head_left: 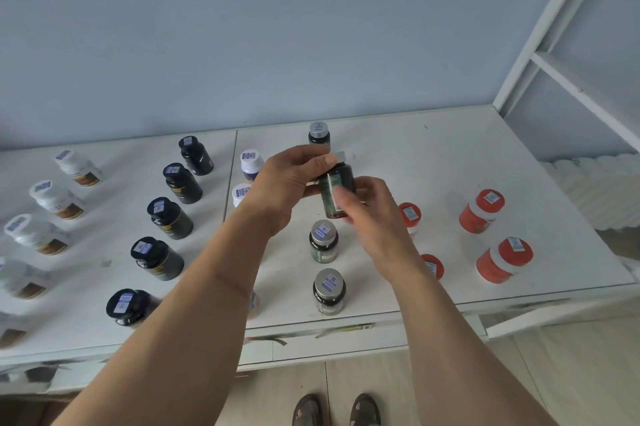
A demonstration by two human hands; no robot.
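A dark green bottle (336,191) with a silver cap hangs tilted above the middle of the white table (450,155). My left hand (287,183) grips it at the cap end, fingers curled over the top. From the right, my right hand (367,214) wraps the bottle's lower body, with the thumb lying across its label. Three like bottles with silver caps stand in a column under and behind my hands: one at the back (319,133), one in the middle (323,240), one at the front (329,291).
Rows of bottles stand on the table: white ones (57,200) far left, black ones (169,218) beside them, white-capped ones (251,164) behind my left hand, orange ones (481,211) at right. A white metal frame (540,55) rises at the back right. The table's front edge is near my feet.
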